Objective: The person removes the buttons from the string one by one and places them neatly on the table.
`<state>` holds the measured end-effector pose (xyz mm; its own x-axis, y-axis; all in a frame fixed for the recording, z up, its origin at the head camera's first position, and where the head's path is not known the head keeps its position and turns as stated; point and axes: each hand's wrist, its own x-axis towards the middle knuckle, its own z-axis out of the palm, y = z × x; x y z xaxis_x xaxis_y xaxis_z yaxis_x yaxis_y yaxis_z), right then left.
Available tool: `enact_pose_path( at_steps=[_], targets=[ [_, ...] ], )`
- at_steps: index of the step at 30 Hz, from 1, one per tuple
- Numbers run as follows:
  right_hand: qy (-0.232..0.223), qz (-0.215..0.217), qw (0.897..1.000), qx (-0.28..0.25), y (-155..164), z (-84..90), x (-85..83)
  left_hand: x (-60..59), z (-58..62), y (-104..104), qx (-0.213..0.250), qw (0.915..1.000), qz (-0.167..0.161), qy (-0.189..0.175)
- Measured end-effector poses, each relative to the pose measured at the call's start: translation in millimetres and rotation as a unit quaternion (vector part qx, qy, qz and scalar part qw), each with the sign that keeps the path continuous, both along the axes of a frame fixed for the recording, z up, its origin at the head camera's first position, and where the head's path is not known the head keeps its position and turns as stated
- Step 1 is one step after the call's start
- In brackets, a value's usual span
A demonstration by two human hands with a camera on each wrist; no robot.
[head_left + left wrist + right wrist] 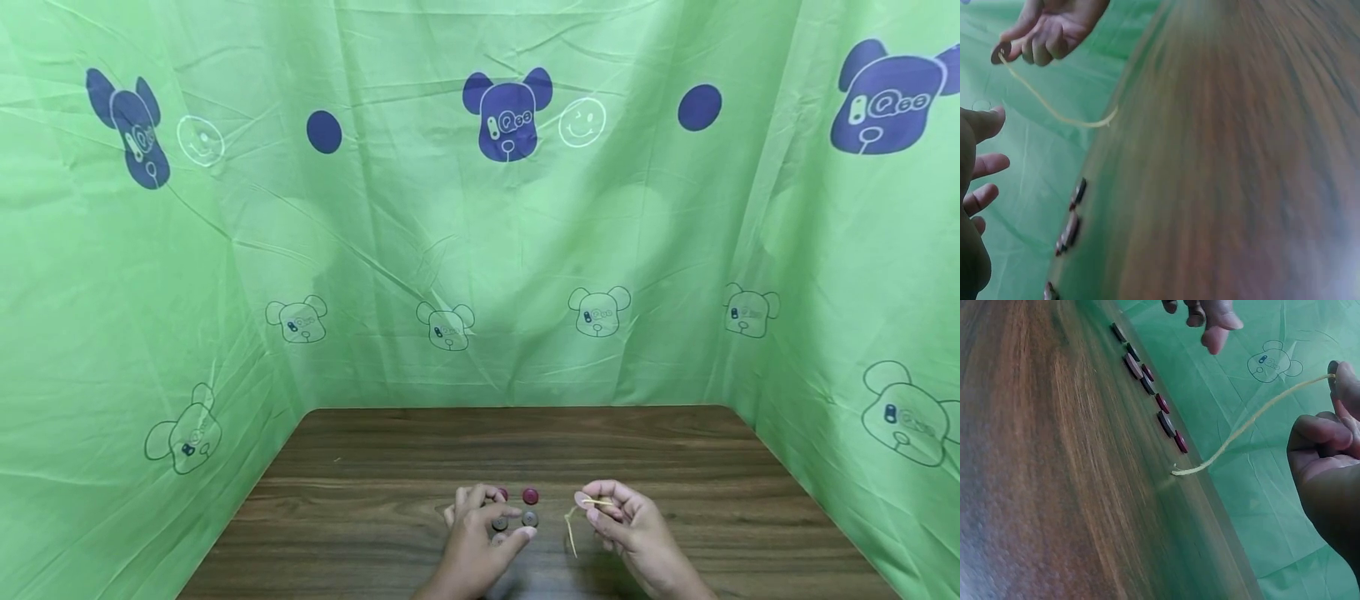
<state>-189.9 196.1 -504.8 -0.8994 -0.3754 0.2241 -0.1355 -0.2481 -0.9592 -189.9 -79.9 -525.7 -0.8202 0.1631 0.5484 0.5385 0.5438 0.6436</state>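
Note:
My right hand (596, 510) is raised a little over the brown wooden table (375, 467) and pinches a small round button (582, 500) together with a thin yellow cord (572, 533). The cord hangs down until its free end touches the tabletop. In the left wrist view the same button (1001, 52) and cord (1054, 114) show at the top left. My left hand (489, 518) hovers with relaxed, spread fingers over a cluster of small buttons: a red button (530, 496), a grey button (530, 518) and another grey button (500, 523). It holds nothing. Part of the cluster is hidden under it.
A green printed cloth (480, 250) walls the table in at the back and on both sides. In the right wrist view, the buttons (1147, 381) lie in a row beyond the cord's end (1175, 472). Bare wood lies behind the hands.

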Motion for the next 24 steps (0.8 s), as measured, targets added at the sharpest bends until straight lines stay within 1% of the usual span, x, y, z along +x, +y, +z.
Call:
enact_pose_path(
  at_steps=[4,7,10,12,17,19,21,24],
  targets=[
    [-0.010,-0.007,1.000,0.004,-1,1.0,0.7,1.0,8.4,9,0.015,0.9997,-0.017,0.008],
    [-0.009,-0.017,1.000,0.008,-2,0.7,1.0,1.4,14.2,15,0.025,0.9992,-0.032,0.002],
    [-0.001,-0.030,0.999,0.014,-3,-0.1,0.8,1.8,19.1,19,0.035,0.9981,-0.047,-0.017],
    [-0.001,-0.038,0.999,0.020,-3,-0.2,0.7,2.0,22.1,21,0.043,0.9968,-0.055,-0.038],
    [-0.004,-0.041,0.999,0.029,-2,0.3,0.9,0.8,28.3,26,0.065,0.9917,-0.073,-0.083],
    [0.000,-0.041,0.999,0.033,-2,0.5,1.2,-0.2,29.8,29,0.069,0.9907,-0.076,-0.089],
    [-0.006,-0.047,0.998,0.043,-3,0.7,1.6,-1.2,30.7,31,0.074,0.9897,-0.081,-0.093],
    [-0.002,-0.048,0.998,0.052,-4,0.7,1.5,-2.3,31.3,35,0.085,0.9863,-0.093,-0.107]
  ],
)
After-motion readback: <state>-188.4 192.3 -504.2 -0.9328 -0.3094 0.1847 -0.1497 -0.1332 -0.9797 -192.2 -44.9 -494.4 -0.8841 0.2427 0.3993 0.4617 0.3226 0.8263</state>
